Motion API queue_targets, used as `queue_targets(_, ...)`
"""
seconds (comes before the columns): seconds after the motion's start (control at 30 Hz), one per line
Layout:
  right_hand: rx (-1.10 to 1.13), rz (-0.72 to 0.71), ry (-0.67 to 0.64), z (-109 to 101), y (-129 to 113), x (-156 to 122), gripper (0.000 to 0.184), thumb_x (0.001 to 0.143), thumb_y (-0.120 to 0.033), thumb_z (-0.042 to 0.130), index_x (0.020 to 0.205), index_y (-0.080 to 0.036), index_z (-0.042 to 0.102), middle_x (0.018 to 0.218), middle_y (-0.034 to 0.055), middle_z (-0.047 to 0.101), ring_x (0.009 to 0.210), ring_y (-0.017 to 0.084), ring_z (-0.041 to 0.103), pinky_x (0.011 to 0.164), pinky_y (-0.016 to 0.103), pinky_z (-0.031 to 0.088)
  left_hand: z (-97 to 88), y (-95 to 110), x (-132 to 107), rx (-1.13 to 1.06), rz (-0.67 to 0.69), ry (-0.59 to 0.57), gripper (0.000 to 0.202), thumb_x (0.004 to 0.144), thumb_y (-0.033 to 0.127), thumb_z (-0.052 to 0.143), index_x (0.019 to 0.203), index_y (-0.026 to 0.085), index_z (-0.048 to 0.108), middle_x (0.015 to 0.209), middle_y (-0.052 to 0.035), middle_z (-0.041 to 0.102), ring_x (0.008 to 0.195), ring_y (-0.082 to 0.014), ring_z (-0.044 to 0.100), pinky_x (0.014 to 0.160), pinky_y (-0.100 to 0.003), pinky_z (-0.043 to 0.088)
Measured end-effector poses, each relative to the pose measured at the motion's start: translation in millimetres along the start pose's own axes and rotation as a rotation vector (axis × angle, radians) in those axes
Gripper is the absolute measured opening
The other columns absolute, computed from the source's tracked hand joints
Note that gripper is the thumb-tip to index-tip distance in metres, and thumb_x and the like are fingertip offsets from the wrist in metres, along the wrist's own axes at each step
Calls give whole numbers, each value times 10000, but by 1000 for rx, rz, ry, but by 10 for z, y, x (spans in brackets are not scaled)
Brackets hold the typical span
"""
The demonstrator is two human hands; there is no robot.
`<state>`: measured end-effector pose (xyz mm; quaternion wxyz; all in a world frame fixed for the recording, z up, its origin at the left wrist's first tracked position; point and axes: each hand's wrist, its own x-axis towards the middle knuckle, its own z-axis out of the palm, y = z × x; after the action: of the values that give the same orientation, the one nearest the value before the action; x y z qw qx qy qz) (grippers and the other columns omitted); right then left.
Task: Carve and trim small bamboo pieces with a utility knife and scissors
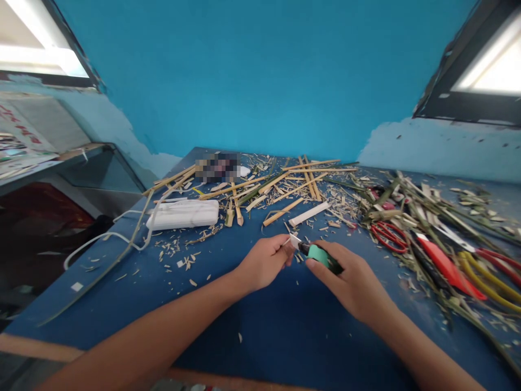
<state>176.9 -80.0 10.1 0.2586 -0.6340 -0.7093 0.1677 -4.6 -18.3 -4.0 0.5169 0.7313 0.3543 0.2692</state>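
Note:
My right hand (347, 274) is closed around a green-handled utility knife (316, 253). Its short blade points left, toward my other hand. My left hand (266, 262) pinches a thin bamboo sliver (286, 241), most of which the fingers hide. The blade lies at the sliver's showing end; whether they touch, I cannot tell. Just beyond both hands, a pale flat bamboo strip (309, 214) and a yellowish bamboo stick (283, 212) rest on the blue table (232, 331).
A white power strip (183, 214) with its cable lies at the left. Bamboo sticks (311, 179) and shavings spread across the back. At the right are red-handled scissors (388, 237), a red-handled tool (450, 269), yellow-handled pliers (486, 279) and green bamboo scraps. A blue wall (260, 76) rises behind.

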Motion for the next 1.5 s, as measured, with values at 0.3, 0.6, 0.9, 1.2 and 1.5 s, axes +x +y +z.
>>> queue_targets(0.3, 17, 2, -42, 8, -16, -7, 362, 826, -480, 448, 1068, -237, 564, 942, 74, 625, 804, 223, 594, 628, 302, 452, -15, 12, -7, 134, -21, 42, 302, 865, 375, 376, 885, 158, 585, 608, 21, 523, 562, -103, 465, 527, -199, 353)
queue_targets(0.6, 12, 3, -53, 23, -6, -1, 372, 825, -485, 455, 1086, -240, 557, 960, 67, 617, 816, 217, 591, 634, 302, 450, 12, 28, -8, 164, 44, 113, 260, 867, 313, 389, 923, 191, 611, 830, 15, 640, 751, -132, 546, 681, -221, 395)
queue_targets(0.9, 12, 15, -70, 23, -28, -8, 367, 829, -485, 453, 1087, -244, 554, 960, 58, 615, 807, 210, 588, 597, 282, 442, 20, 27, -9, 145, 75, 118, 235, 863, 263, 397, 929, 201, 614, 828, 27, 641, 761, -127, 554, 690, -212, 393)
queue_targets(1.2, -14, 53, -66, 35, -15, 11, 383, 818, -519, 451, 1056, -239, 560, 948, 49, 616, 799, 216, 584, 605, 294, 432, 9, 60, -26, 132, 77, 93, 253, 870, 232, 343, 856, 164, 586, 774, 12, 580, 708, -115, 494, 653, -200, 370)
queue_targets(1.5, -58, 37, -25, 67, 24, 6, 403, 810, -525, 459, 1073, -237, 558, 1008, 48, 623, 848, 226, 601, 633, 299, 450, 0, 75, -28, 132, 36, 76, 236, 856, 226, 349, 825, 158, 573, 704, 21, 524, 640, -100, 431, 606, -196, 335)
